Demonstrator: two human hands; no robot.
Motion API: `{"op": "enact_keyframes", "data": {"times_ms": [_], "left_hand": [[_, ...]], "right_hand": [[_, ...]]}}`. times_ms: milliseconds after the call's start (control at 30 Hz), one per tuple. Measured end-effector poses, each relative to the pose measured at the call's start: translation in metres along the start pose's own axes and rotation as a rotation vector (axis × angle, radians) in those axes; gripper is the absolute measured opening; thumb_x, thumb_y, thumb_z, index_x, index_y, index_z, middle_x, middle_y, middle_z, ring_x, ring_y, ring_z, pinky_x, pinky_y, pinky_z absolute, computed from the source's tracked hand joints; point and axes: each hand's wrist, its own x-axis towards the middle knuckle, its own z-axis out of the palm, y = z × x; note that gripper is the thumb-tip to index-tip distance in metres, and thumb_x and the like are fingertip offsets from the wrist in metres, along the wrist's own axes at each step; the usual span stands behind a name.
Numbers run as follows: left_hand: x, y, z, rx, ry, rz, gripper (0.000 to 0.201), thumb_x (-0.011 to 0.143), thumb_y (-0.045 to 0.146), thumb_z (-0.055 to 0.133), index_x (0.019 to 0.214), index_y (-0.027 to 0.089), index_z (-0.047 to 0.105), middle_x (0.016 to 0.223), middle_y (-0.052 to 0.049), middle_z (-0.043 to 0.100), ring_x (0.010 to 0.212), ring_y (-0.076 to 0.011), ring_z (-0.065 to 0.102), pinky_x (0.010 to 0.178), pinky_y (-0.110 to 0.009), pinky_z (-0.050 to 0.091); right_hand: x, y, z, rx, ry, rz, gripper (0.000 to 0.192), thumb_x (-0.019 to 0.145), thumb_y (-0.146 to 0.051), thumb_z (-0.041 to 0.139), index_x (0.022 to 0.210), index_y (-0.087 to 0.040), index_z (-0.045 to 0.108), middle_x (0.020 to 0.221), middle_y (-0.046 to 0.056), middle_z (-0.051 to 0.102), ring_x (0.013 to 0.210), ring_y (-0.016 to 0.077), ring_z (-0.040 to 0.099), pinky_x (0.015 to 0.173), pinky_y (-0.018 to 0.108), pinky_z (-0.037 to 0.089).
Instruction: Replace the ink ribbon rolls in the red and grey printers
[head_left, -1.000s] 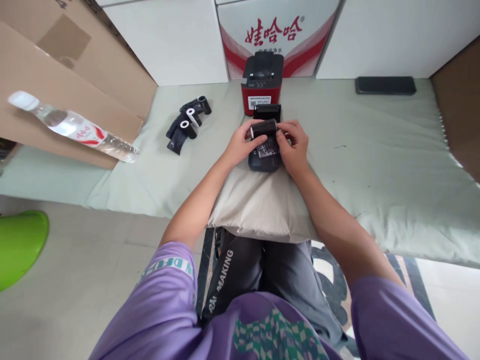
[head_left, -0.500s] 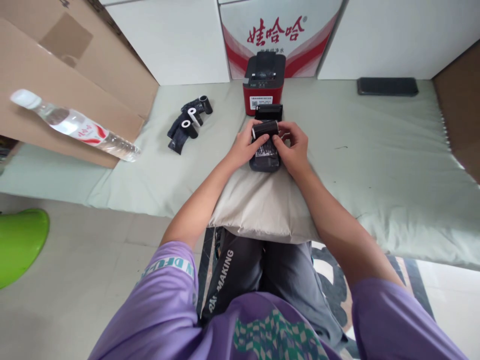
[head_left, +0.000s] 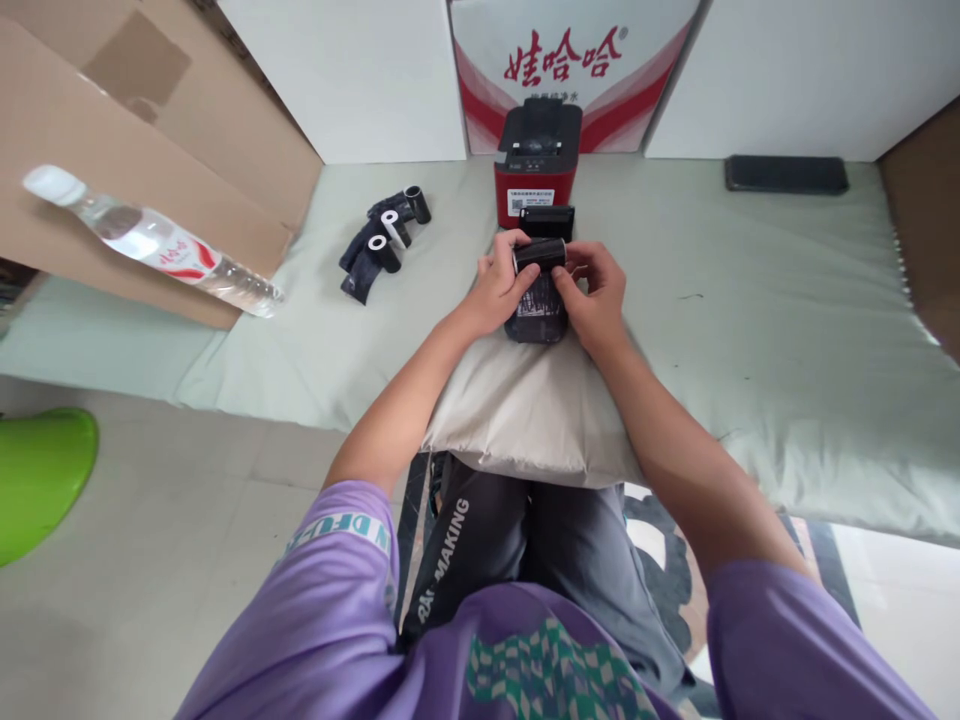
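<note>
Between my hands is a small roll of black paper (head_left: 541, 254), lying crosswise over a small dark portable printer (head_left: 537, 328). My left hand (head_left: 501, 280) grips the roll's left end, thumb on the near side. My right hand (head_left: 598, 290) pinches the roll's right end with thumb and fingers. The printer's lid (head_left: 547, 219) stands raised behind the roll. A dark strip with pale markings hangs from the roll over the printer's front; whether it is the paper's loose end I cannot tell. The inside of the printer is hidden by the roll and fingers.
A red and black receipt printer (head_left: 537, 165) stands right behind. Three partly unrolled black rolls (head_left: 385, 253) lie to the left. A water bottle (head_left: 165, 245) leans by a cardboard box (head_left: 112, 130). A black phone-like slab (head_left: 786, 174) lies at the back right of the green cloth (head_left: 787, 300).
The whole view has shifted slightly. My left fingers have moved a little higher around the roll's left end; the roll stays over the printer, held by both hands.
</note>
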Motion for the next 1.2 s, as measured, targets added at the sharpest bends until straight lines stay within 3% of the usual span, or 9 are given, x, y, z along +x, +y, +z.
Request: {"op": "enact_keyframes", "data": {"times_ms": [167, 367, 667, 933, 1067, 1200], "left_hand": [[0.000, -0.001, -0.001, -0.032, 0.016, -0.013, 0.066, 0.094, 0.085, 0.046, 0.129, 0.029, 0.051, 0.129, -0.009, 0.060, 0.133, -0.0306, 0.058, 0.122, -0.049, 0.037], [0.001, 0.002, -0.003, -0.060, 0.021, -0.018, 0.068, 0.092, 0.086, 0.048, 0.128, 0.028, 0.054, 0.128, -0.009, 0.062, 0.131, -0.0310, 0.060, 0.123, -0.050, 0.035], [0.006, 0.004, -0.008, -0.001, 0.005, -0.080, 0.065, 0.093, 0.083, 0.053, 0.118, 0.025, 0.067, 0.122, -0.011, 0.070, 0.132, -0.0348, 0.060, 0.124, -0.054, 0.034], [0.013, -0.005, -0.010, -0.119, -0.043, -0.081, 0.042, 0.086, 0.052, 0.082, 0.117, 0.026, 0.073, 0.113, -0.004, 0.075, 0.112, -0.0276, 0.069, 0.112, -0.046, 0.049], [0.012, -0.002, -0.011, -0.065, 0.002, -0.091, 0.040, 0.082, 0.034, 0.086, 0.120, 0.024, 0.075, 0.114, -0.005, 0.076, 0.109, -0.0275, 0.069, 0.112, -0.048, 0.047], [0.009, 0.009, -0.015, 0.073, 0.008, -0.124, 0.036, 0.082, 0.034, 0.086, 0.116, 0.024, 0.078, 0.115, -0.008, 0.077, 0.115, -0.0314, 0.065, 0.117, -0.053, 0.040]], "right_hand": [[-0.001, -0.001, 0.001, -0.005, 0.000, -0.020, 0.056, 0.090, -0.081, 0.060, 0.113, -0.030, 0.066, 0.105, 0.006, 0.070, 0.095, 0.0243, 0.068, 0.095, 0.051, 0.060], [0.002, -0.003, -0.006, -0.008, -0.039, -0.059, 0.061, 0.090, -0.073, 0.066, 0.137, -0.034, 0.060, 0.129, 0.007, 0.069, 0.112, 0.0279, 0.067, 0.102, 0.055, 0.058], [0.008, 0.000, -0.013, -0.049, -0.117, -0.055, 0.046, 0.090, -0.064, 0.071, 0.123, -0.032, 0.066, 0.130, 0.008, 0.070, 0.120, 0.0296, 0.063, 0.110, 0.058, 0.054], [0.011, 0.013, -0.011, -0.063, -0.120, -0.028, 0.039, 0.085, -0.055, 0.077, 0.112, -0.030, 0.065, 0.115, 0.006, 0.070, 0.115, 0.0290, 0.065, 0.112, 0.061, 0.054], [0.013, 0.017, -0.014, -0.067, -0.120, -0.017, 0.034, 0.087, -0.051, 0.076, 0.111, -0.029, 0.066, 0.113, 0.007, 0.072, 0.114, 0.0288, 0.066, 0.114, 0.061, 0.054], [0.015, 0.018, -0.015, -0.082, -0.121, -0.001, 0.034, 0.086, -0.049, 0.078, 0.112, -0.028, 0.069, 0.113, 0.007, 0.073, 0.115, 0.0294, 0.066, 0.114, 0.062, 0.054]]}}
